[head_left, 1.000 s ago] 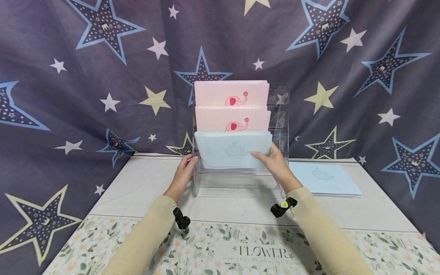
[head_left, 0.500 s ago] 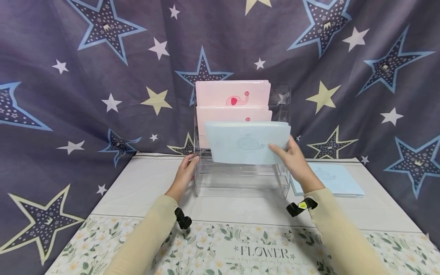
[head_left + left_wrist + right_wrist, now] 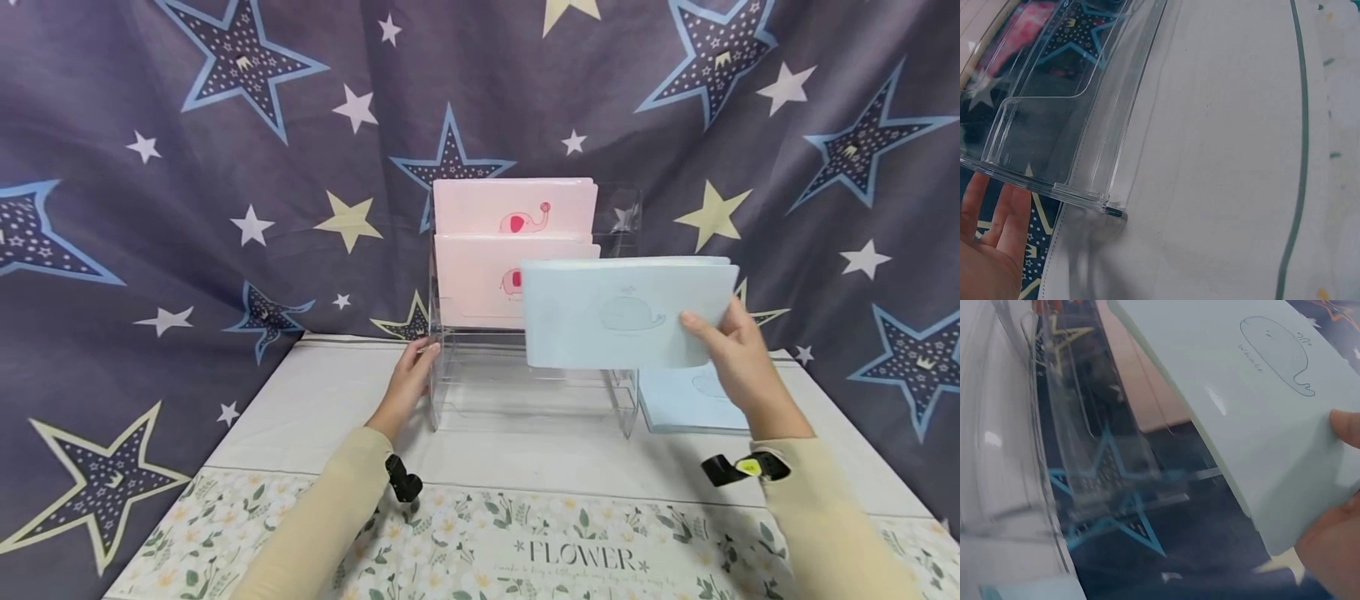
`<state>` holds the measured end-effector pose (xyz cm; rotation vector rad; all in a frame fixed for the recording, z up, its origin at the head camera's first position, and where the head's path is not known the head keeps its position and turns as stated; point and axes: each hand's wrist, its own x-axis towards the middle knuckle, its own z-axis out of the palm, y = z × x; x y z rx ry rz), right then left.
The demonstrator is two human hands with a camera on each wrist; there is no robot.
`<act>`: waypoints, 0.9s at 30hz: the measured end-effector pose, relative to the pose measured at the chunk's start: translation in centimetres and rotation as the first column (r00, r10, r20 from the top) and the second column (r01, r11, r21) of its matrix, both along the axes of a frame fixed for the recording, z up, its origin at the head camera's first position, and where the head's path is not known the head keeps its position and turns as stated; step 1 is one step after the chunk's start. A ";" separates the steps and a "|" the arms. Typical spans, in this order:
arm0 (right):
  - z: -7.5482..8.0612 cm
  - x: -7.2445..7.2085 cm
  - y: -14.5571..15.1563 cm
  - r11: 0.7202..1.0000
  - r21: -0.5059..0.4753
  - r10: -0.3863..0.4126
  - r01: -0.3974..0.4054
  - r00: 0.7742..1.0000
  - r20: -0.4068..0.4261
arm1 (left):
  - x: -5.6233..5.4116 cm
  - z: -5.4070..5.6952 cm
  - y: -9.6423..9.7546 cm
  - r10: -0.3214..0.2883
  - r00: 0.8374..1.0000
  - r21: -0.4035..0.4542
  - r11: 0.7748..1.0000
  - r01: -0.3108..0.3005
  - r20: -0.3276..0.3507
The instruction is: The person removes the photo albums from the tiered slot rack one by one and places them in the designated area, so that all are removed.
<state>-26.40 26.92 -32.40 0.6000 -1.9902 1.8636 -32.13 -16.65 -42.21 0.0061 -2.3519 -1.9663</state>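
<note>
My right hand [image 3: 738,350] pinches a thin bundle of light blue notebooks [image 3: 592,317] at its right end, thumb on the front cover. A whale drawing and the word "Whale" show on that cover in the right wrist view, where the notebooks [image 3: 1229,381] are tilted. They hang in front of the right side of a clear acrylic rack [image 3: 480,410]. At the rack's left side is my left hand [image 3: 408,375], its fingers against the side panel. The left wrist view shows fairly straight fingers [image 3: 1007,219] touching the rack's edge; the thumb is hidden there.
Pink elephant notebooks [image 3: 480,204] stand in the rack's upper two tiers. Behind my right hand, a stack of blue whale notebooks [image 3: 675,408] lies on the white cloth [image 3: 510,458]. A star-patterned curtain [image 3: 285,167] hangs behind the table.
My right hand has lifted the blue notebooks out of the rack's tier and moved them right. More of the lower pink notebook front shows. My left hand stays at the rack's side.
</note>
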 end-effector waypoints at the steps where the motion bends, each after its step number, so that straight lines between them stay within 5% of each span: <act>1: 0.1 0.2 0.7 1.000 -0.025 0.009 -0.009 1.000 -0.013 | 0.0 0.0 0.0 0.000 1.000 -0.002 1.000 0.000 -0.002; 10: -0.6 3.0 7.0 0.993 -0.113 -0.025 0.028 0.999 0.024 | 0.1 0.0 0.2 0.002 1.000 -0.009 1.000 -0.002 -0.003; 13: -1.2 3.9 9.1 0.989 -0.017 -0.142 0.144 0.987 0.075 | 0.1 -0.1 0.3 0.000 1.000 -0.015 1.000 0.000 0.013; 18: -2.1 5.2 11.8 0.944 0.151 -0.318 0.295 0.935 0.161 | 0.0 -0.1 0.4 0.001 1.000 -0.017 1.000 0.000 0.030; 22: -3.0 5.8 13.5 0.918 0.209 -0.380 0.338 0.901 0.209 | 0.0 -0.1 0.5 0.006 1.000 -0.009 1.000 -0.006 0.021; 27: -4.7 6.0 16.0 0.849 0.348 -0.495 0.397 0.829 0.262 | 0.1 0.0 0.7 0.004 1.000 -0.003 1.000 -0.003 0.010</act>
